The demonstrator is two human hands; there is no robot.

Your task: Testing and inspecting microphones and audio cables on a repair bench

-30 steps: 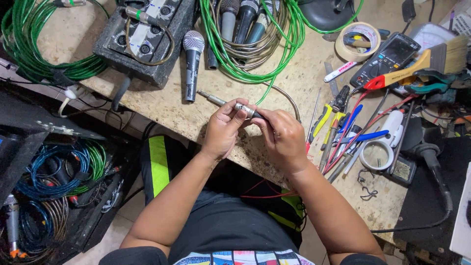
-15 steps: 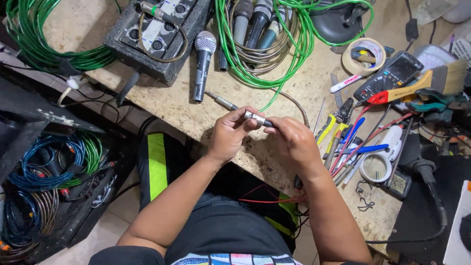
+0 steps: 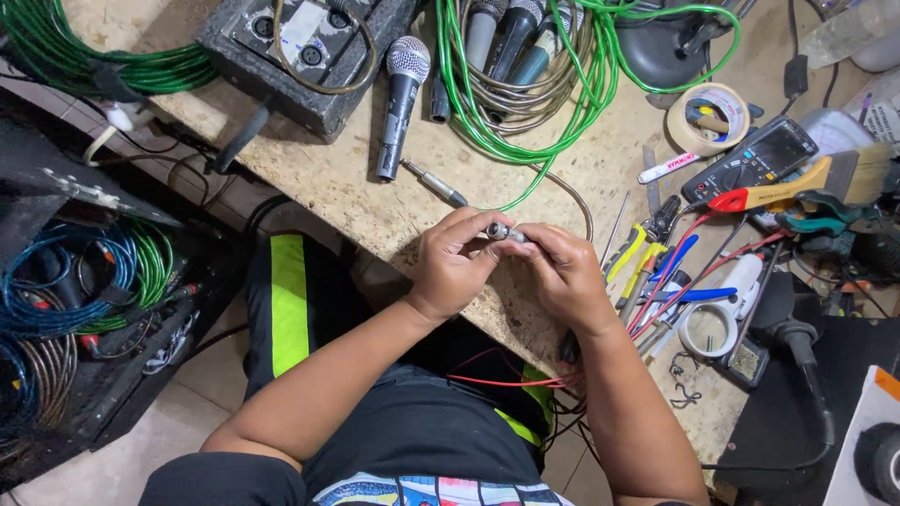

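Over the near edge of the worktop (image 3: 356, 197), both hands have drawn closer together than a second ago: the left hand (image 3: 455, 262) and right hand (image 3: 562, 272) now pinch the small metal plug (image 3: 502, 230) between their fingertips. Its long shaft no longer juts out leftward, so the work looks to have moved to the plug's body.

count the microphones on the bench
4: one microphone lying alone left of the green cable coil, three bunched inside it; others may be hidden.

Fingers (image 3: 483, 230) hide most of the small metal connector (image 3: 500, 230); its far end is unclear.
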